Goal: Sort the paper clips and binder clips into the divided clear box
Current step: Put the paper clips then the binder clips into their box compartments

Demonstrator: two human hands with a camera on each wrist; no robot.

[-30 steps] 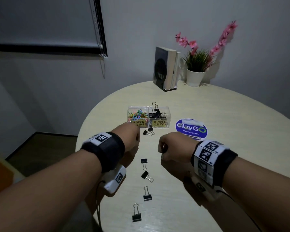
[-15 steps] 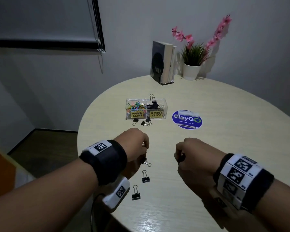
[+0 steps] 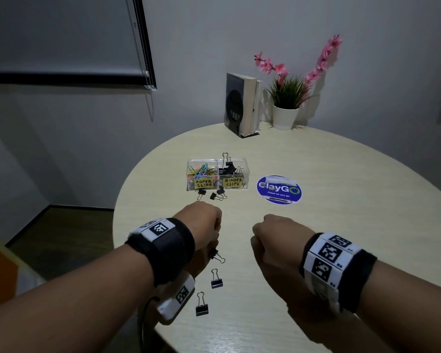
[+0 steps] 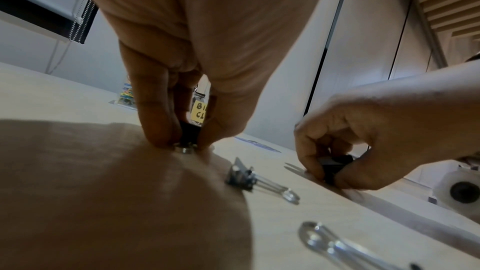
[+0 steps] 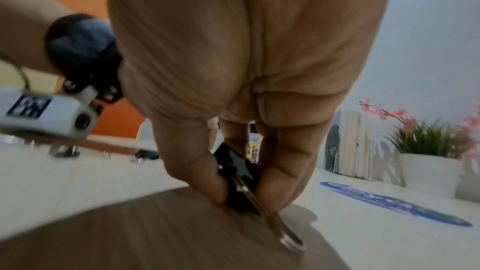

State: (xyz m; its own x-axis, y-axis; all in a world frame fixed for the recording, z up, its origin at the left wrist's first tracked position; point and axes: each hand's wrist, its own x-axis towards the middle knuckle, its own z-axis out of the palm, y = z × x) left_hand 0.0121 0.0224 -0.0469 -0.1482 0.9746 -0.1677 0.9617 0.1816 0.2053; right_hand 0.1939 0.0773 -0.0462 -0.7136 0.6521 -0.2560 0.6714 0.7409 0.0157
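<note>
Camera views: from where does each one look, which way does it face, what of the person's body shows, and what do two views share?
Head: above, facing forward and down over the round table at the divided clear box; both forearms and fists show.
Left wrist: under the left hand, looking along it; its fingers pinch a binder clip.
Right wrist: under the right hand, which pinches another black binder clip.
Shared: head and right wrist both show the ClayGo sticker.

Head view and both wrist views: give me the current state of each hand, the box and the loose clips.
Left hand: pinching a black binder clip at the table.
Right hand: pinching another black binder clip.
Divided clear plastic box: open-topped, coloured paper clips left, binder clips right.
Three small black clips: loose before the box.
Two black clips: lying near the left wrist.
</note>
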